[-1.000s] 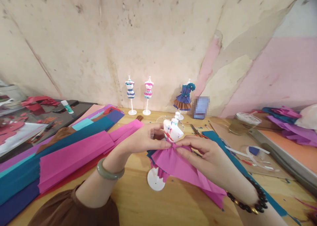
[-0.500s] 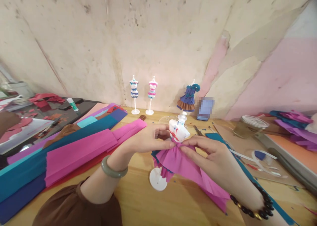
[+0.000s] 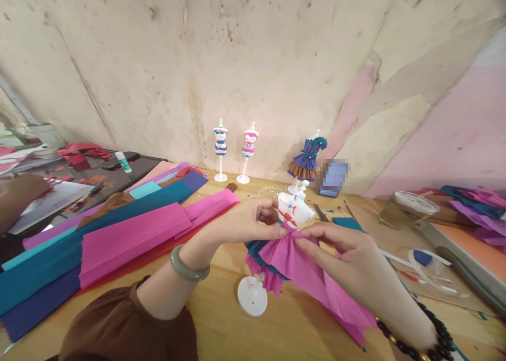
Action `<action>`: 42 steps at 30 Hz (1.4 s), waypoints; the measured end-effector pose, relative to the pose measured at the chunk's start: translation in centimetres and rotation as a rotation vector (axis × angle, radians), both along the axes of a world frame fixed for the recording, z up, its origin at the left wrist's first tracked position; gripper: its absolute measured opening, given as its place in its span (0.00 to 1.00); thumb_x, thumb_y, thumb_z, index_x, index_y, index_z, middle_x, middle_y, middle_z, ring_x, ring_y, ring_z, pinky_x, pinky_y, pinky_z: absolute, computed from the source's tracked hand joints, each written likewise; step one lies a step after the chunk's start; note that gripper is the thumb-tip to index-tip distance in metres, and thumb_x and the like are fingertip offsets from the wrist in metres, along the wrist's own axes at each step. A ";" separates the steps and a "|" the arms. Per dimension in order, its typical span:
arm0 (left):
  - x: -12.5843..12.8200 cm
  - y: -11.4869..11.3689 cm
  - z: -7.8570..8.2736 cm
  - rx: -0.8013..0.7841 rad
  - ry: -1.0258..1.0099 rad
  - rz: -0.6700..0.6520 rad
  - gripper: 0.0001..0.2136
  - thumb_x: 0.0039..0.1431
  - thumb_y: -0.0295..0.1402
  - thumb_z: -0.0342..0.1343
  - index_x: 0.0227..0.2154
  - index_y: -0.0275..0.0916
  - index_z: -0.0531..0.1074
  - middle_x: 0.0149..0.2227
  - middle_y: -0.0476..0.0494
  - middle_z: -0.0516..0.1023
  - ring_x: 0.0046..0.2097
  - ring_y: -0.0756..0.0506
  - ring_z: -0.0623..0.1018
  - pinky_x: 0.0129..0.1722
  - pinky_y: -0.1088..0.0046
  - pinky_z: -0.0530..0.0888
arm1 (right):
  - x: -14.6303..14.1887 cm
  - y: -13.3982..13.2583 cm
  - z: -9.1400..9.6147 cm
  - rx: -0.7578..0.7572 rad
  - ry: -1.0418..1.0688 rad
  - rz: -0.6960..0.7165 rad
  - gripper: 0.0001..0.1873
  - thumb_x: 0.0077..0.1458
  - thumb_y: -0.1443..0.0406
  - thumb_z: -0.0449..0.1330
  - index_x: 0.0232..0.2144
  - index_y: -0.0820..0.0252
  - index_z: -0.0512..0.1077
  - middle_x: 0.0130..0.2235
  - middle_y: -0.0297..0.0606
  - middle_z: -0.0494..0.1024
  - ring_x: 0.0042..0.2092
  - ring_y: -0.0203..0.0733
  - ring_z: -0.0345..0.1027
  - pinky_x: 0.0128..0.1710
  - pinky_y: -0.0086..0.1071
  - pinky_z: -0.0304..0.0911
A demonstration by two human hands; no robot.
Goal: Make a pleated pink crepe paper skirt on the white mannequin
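A small white mannequin (image 3: 293, 211) on a round white base (image 3: 252, 303) leans tilted over the wooden table. A pleated pink crepe-paper skirt (image 3: 306, 271) wraps its waist, with teal paper showing beneath. My left hand (image 3: 245, 225) grips the mannequin at the waist from the left, fingers closed round it. My right hand (image 3: 348, 263) pinches the pink paper against the waist from the right, and the loose end of the strip trails under my wrist.
Folded crepe sheets in pink (image 3: 134, 240), teal and blue lie at the left. Three dressed mannequins (image 3: 220, 149) stand by the wall beside a phone (image 3: 334, 177). A lidded glass jar (image 3: 403, 209), scissors, tape scraps and purple paper are at the right. A glue stick (image 3: 123, 162) lies on the dark tray.
The view has swung a little to the left. Both hands keep hold of the mannequin and skirt, with the mannequin tilted slightly further and my right fingers shifted along the pleats.
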State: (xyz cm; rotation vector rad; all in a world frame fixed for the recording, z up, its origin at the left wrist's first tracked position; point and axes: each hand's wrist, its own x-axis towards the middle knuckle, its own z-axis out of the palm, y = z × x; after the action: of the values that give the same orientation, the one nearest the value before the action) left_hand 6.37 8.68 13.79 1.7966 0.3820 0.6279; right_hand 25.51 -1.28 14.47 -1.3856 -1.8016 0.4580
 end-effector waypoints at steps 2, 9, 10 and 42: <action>0.0 0.0 0.0 0.011 0.001 0.005 0.09 0.57 0.34 0.61 0.38 0.36 0.71 0.35 0.45 0.77 0.39 0.46 0.76 0.42 0.67 0.71 | 0.0 0.0 0.0 0.009 -0.005 0.044 0.09 0.56 0.60 0.60 0.30 0.53 0.80 0.36 0.37 0.84 0.38 0.45 0.78 0.39 0.36 0.74; 0.1 -0.2 0.0 0.034 -0.004 -0.001 0.09 0.57 0.33 0.60 0.39 0.36 0.70 0.37 0.44 0.77 0.43 0.45 0.76 0.45 0.65 0.70 | -0.2 0.1 0.0 -0.051 0.039 -0.002 0.09 0.55 0.59 0.61 0.29 0.53 0.79 0.33 0.35 0.84 0.36 0.44 0.77 0.37 0.34 0.73; 0.1 -0.2 0.0 0.035 0.000 0.001 0.10 0.57 0.33 0.60 0.39 0.36 0.70 0.37 0.44 0.76 0.43 0.45 0.76 0.45 0.65 0.70 | -0.2 0.1 -0.1 -0.066 0.056 -0.016 0.09 0.55 0.58 0.61 0.28 0.53 0.79 0.32 0.35 0.84 0.35 0.44 0.77 0.36 0.34 0.73; 0.4 -1.2 0.7 0.139 0.064 0.030 0.08 0.60 0.34 0.57 0.39 0.36 0.75 0.32 0.48 0.74 0.34 0.49 0.70 0.35 0.73 0.67 | 0.2 -0.1 -0.1 -0.123 0.108 -0.149 0.16 0.51 0.53 0.64 0.20 0.56 0.74 0.17 0.31 0.74 0.18 0.35 0.64 0.18 0.28 0.59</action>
State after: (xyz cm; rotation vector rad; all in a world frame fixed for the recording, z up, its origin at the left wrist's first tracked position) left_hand 6.76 7.46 14.45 1.9502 0.4185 0.6318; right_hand 25.69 -1.37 14.36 -1.5375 -1.5937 0.5614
